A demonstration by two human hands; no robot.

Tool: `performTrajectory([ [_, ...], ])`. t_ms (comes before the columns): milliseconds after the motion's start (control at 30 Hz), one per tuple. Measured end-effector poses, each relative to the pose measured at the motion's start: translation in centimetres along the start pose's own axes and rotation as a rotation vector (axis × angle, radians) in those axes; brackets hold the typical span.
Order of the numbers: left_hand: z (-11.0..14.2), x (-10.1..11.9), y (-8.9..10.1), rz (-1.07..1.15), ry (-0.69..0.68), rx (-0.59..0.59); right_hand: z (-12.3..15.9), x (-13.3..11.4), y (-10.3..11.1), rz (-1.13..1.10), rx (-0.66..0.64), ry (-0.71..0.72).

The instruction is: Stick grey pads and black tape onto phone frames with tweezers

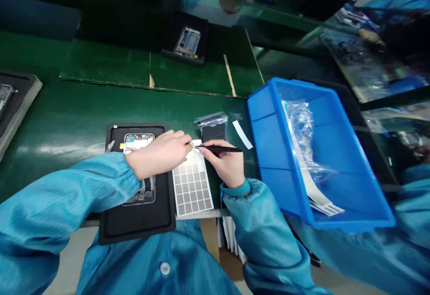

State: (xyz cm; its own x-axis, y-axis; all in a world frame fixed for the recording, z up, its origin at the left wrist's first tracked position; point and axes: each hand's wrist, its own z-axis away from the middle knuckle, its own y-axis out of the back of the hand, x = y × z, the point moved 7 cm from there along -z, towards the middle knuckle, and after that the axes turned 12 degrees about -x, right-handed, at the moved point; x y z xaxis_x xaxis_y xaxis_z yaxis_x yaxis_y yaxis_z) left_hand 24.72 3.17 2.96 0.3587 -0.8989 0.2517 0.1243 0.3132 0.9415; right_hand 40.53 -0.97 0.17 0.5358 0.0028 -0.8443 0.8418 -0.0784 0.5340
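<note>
My right hand (225, 162) grips black tweezers (223, 149), their tips pointing left at the top of a sheet of grey rectangular stickers (194, 187). Reaching across, my left hand (164, 151) has its fingers curled together over the sheet's upper part, close to the tweezer tips. Whatever those fingers pinch is hidden. Beneath my left wrist lies an opened phone (148, 192) with its inner parts showing, set in a black tray (134, 221). My left forearm covers much of the phone.
Behind my right hand lie a clear plastic bag with dark contents (214, 130) and a white strip (242, 134). To the right, a blue bin (273, 151) holds plastic wrap and white strips. Another phone (188, 42) sits in a black tray farther back; a third tray (20, 102) is at left.
</note>
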Motion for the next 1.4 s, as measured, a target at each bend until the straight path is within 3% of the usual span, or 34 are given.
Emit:
performTrajectory([
  [267, -0.1, 0.0, 0.1, -0.024, -0.004, 0.046, 0.1, 0.3, 0.2, 0.056, -0.017, 0.012],
  [533, -0.5, -0.3, -0.1, -0.024, 0.000, 0.113, -0.4, 2.4, 0.6, 0.146, 0.012, 0.013],
  [800, -0.6, -0.2, -0.1, -0.024, -0.009, 0.107, -0.5, 2.5, 0.7, 0.161, 0.022, 0.033],
  [1167, -0.4, -0.2, -0.5, 0.033, -0.005, 0.044, 0.1, 0.1, 0.6, 0.048, 0.035, 0.028],
  [1300, 0.2, -0.3, 1.1, 0.061, 0.002, 0.073, 0.6, -0.5, 1.1, 0.088, 0.103, -0.006],
  [1400, 4.1, -4.5, 4.0, 0.114, 0.199, 0.261, 0.7, 0.8, 2.0, 0.102, 0.233, -0.089],
])
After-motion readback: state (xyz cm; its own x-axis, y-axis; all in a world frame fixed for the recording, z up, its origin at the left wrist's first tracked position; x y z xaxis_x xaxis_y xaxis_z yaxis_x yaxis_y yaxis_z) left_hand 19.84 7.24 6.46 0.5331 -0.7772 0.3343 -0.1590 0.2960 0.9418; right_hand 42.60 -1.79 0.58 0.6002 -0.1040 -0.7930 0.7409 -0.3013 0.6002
